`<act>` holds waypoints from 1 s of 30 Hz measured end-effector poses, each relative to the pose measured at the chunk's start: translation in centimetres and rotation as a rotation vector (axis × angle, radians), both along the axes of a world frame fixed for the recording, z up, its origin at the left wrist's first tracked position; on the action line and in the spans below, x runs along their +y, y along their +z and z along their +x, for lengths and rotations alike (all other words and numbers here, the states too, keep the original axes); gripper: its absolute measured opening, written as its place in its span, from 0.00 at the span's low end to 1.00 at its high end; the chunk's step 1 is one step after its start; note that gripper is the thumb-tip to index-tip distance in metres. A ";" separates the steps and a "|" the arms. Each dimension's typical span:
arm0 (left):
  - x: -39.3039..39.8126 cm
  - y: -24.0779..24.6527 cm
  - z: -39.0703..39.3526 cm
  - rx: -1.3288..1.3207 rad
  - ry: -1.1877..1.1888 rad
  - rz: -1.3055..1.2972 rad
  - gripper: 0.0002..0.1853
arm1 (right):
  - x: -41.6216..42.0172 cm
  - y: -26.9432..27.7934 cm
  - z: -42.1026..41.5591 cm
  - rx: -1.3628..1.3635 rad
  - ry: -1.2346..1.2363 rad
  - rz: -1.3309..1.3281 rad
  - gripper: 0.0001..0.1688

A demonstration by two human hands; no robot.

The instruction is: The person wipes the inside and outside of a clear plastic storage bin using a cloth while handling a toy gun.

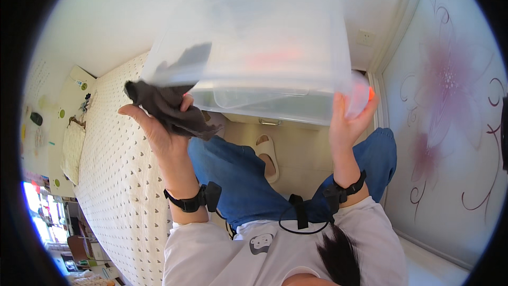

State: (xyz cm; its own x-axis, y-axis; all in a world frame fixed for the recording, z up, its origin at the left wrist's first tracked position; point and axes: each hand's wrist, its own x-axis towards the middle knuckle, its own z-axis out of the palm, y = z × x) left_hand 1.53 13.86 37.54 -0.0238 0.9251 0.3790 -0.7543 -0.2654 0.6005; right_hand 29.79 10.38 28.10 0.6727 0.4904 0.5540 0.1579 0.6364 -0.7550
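A large translucent plastic storage box (254, 35) is tilted up in front of me, its image partly blurred. My left hand (162, 127) is at its lower left corner with a dark grey-brown cloth (174, 107) bunched between thumb and fingers; whether the fingers also grip the box cannot be told. At the lower right corner, my right hand (349, 115) grips the box beside a pale rounded part with an orange piece. Reddish and dark shapes show faintly through the plastic. Each forearm wears a black strap with a small device.
To the left lies a bed with a heart-patterned cover (123, 159). A sliding door panel with flower decoration (444, 107) stands at the right. Behind the box are a wall and a socket (365, 38). Below it, a drawer handle (270, 122) and my slippered foot (268, 159) show.
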 end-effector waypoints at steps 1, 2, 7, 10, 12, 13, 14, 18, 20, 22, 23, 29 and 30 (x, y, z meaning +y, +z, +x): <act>-0.4 1.0 -0.1 -0.035 -0.245 0.169 0.46 | -0.1 0.0 -0.1 -0.107 -0.021 0.078 0.24; -1.5 1.9 0.2 -0.011 -0.027 0.028 0.43 | -0.2 0.2 -0.1 -0.213 -0.044 0.155 0.24; -4.8 1.8 -2.2 -0.074 0.139 -0.038 0.39 | 1.7 -0.2 -0.6 -0.236 0.004 0.468 0.23; -5.8 -1.2 -2.1 -0.130 0.125 0.032 0.40 | 7.2 -6.0 3.7 -0.515 -0.183 0.099 0.22; -5.1 -4.5 -2.9 -0.146 0.043 0.086 0.37 | 7.9 -5.6 4.3 -0.438 -0.173 -0.130 0.22; -4.6 -6.0 -3.5 -0.138 -0.021 0.100 0.35 | 7.1 -3.6 3.7 -0.254 0.039 -0.091 0.21; -4.5 -6.6 -3.6 -0.125 -0.048 0.113 0.32 | 5.8 -1.0 3.1 -0.074 0.247 -0.054 0.21; -3.5 -8.2 -2.0 -0.114 -0.166 0.104 0.20 | 1.7 4.1 3.5 0.467 0.859 0.036 0.20; -3.0 -9.0 -1.0 -0.097 -0.211 0.061 0.11 | 0.4 3.5 5.6 0.576 0.942 0.019 0.20; -2.3 -11.1 -1.9 -0.058 -0.289 0.180 0.10 | -0.3 0.9 6.4 0.676 0.954 -0.018 0.19; -1.5 -12.3 -1.9 -0.052 -0.345 0.242 0.10 | -0.7 0.4 7.4 0.696 0.924 -0.031 0.19; 3.1 -17.1 -0.8 0.126 -0.372 0.068 0.13 | -3.7 -2.9 13.7 0.719 0.632 -0.087 0.18; 3.5 -17.6 -0.6 0.151 -0.372 0.043 0.13 | -3.8 -3.6 14.5 0.719 0.592 -0.093 0.18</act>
